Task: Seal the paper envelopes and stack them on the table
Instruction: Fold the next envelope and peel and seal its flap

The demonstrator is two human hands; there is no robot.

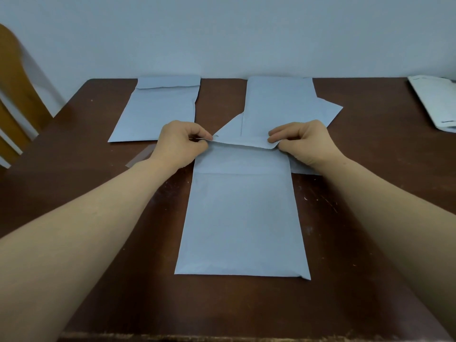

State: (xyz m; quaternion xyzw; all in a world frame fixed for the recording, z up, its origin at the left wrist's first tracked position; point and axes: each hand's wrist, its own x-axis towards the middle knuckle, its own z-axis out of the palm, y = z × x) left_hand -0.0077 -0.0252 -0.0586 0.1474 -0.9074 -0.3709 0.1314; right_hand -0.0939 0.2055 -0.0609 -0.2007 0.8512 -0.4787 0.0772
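A pale blue-grey paper envelope [241, 218] lies lengthwise in front of me on the dark brown table [98, 183]. Its flap [243, 141] is at the far end, partly folded. My left hand [181, 143] pinches the flap's left corner. My right hand [302, 141] pinches the right corner. Beyond my hands a loose pile of envelopes [281, 104] lies skewed at the back middle. One more envelope [158, 112] with its flap folded down lies flat at the back left.
A clear plastic strip [140, 156] lies on the table left of my left wrist. White papers [434, 102] sit at the far right edge. A wooden chair back [17, 95] stands at the left. A pale wall borders the table's far edge.
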